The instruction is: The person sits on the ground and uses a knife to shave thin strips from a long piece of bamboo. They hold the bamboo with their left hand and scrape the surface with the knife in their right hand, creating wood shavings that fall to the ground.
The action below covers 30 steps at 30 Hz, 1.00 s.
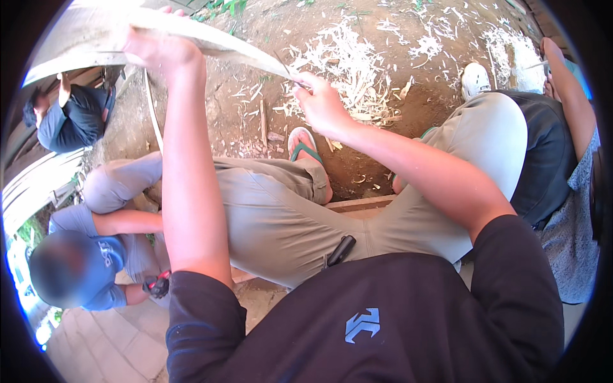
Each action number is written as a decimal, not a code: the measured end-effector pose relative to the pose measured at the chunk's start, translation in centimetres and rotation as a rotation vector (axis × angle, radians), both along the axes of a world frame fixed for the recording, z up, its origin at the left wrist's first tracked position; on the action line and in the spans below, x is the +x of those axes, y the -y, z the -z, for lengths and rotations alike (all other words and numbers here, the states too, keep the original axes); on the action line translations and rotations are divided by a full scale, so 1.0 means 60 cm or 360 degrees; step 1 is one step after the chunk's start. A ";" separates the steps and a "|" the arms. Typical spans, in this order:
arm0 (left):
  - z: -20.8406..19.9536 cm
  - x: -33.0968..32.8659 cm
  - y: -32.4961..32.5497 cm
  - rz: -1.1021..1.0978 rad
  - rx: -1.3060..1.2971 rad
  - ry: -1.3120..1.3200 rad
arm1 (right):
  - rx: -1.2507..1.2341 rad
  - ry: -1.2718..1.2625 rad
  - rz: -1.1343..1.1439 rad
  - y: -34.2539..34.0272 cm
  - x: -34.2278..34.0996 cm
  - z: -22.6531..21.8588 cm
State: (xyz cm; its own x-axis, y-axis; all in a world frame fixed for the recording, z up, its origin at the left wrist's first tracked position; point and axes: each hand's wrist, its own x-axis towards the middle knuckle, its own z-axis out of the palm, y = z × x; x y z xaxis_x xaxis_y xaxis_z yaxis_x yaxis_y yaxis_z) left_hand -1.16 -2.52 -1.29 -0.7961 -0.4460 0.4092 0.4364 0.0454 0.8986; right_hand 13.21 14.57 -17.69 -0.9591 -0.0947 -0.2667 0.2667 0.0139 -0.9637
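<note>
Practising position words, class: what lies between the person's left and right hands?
In the head view, a long pale strip stretches from the left hand toward the right hand.

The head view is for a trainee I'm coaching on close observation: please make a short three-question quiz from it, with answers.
1. Identify: which hand is nearer the narrow tip of the pale strip?
2. True or false: pale shavings lie scattered on the ground.
3. Fill in: the left sandal has straps coloured ____.

Key: 1. The right hand. 2. True. 3. Green.
</note>
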 end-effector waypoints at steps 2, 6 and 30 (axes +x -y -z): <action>-0.003 -0.009 -0.008 -0.0054 -0.0042 -0.0060 | 0.0011 0.0152 -0.0009 -0.014 -0.004 0.023; 0.003 0.005 0.002 -0.0095 -0.0053 -0.0066 | -0.0207 0.0078 -0.0069 -0.005 -0.008 -0.004; 0.004 -0.012 -0.005 -0.0211 -0.0156 -0.0291 | 0.0010 0.0343 -0.0166 -0.032 -0.027 -0.032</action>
State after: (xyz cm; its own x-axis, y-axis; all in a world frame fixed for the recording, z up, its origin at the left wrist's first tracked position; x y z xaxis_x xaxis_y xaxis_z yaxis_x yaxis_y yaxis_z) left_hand -1.85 -2.20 -1.50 -0.6418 -0.4928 0.5875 0.5759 0.1960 0.7936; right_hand 11.60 16.51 -15.80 -0.8652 -0.1880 -0.4649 0.4627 0.0578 -0.8846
